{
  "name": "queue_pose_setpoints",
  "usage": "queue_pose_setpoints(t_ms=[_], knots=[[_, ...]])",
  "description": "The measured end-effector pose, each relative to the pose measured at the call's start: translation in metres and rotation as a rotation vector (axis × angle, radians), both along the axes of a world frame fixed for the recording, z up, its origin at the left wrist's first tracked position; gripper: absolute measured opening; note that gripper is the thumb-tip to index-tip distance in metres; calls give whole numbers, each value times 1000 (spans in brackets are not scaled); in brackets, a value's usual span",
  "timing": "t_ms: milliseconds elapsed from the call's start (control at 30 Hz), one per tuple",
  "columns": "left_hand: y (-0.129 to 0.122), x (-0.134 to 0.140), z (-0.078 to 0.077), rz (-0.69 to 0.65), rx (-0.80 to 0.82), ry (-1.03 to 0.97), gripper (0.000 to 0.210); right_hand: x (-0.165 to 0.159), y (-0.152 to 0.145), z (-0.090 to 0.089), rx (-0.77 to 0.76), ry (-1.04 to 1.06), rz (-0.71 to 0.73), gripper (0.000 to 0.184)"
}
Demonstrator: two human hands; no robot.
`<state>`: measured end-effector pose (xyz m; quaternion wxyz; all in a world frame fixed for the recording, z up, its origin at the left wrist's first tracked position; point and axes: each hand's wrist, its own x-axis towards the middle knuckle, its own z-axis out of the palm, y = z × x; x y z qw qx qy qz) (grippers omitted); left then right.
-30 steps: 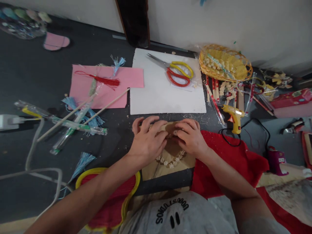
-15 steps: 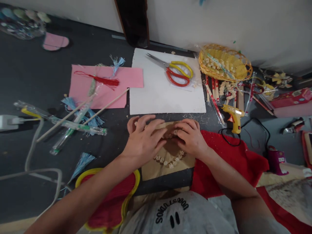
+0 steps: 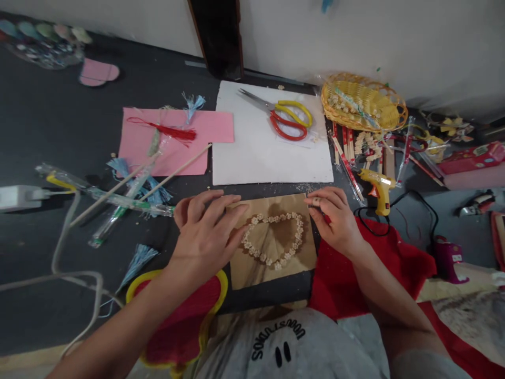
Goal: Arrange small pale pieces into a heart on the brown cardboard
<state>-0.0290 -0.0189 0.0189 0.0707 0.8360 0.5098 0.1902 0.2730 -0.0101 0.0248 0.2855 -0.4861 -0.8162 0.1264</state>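
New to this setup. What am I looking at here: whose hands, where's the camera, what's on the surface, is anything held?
There is no machine: a person works with two bare hands, filmed by one camera on their head that looks forward and down. The left hand lies flat on the left edge of a brown card bearing a heart of small pale pieces. The right hand sits at the card's right edge with a small piece at its fingertips; how it is gripped is unclear. Around them on the dark surface: scissors on a white sheet, a pink sheet, a yellow basket, a yellow glue gun and red cloth.
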Motion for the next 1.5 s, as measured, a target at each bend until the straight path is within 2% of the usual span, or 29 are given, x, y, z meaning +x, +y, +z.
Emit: queue_pose_setpoints(t_ms=[167, 267, 367, 467, 533, 867, 1000, 1100, 1267, 1367, 1500], knots=[[-17, -9, 6, 27, 26, -14, 18, 4, -14, -2, -48, -12, -13, 21], [-33, -21, 7, 30, 64, -73, 21, 3, -26, -4, -70, -9, -28, 19], [-55, -36, 5, 36, 94, -119, 27, 8, -41, -5, -49, 12, -105, 16], [-74, -45, 0, 112, 61, -112, 28, 15, -56, -7, -34, 57, -216, 8], [-83, -47, -3, 138, 78, -92, 27, 18, -65, -8, -38, 59, -255, 13], [-98, -44, -9, 184, 64, -47, 25, 15, -100, -21, 0, 100, -372, 25], [-90, -36, -1, 87, 130, -83, 23, 15, -104, -28, -59, 109, -435, 31], [-73, -21, 8, -25, 101, -88, 22, 15, -102, -29, -96, 115, -443, 30], [-30, 13, 17, -94, -65, -28, 33, 13, -94, -18, -157, 89, -342, 28], [-4, 33, 21, -155, -105, -2, 30, 9, -81, -8, -165, 104, -287, 7], [16, 54, 25, -210, -166, 20, 30, -3, -51, -3, -110, 25, -208, 22]])
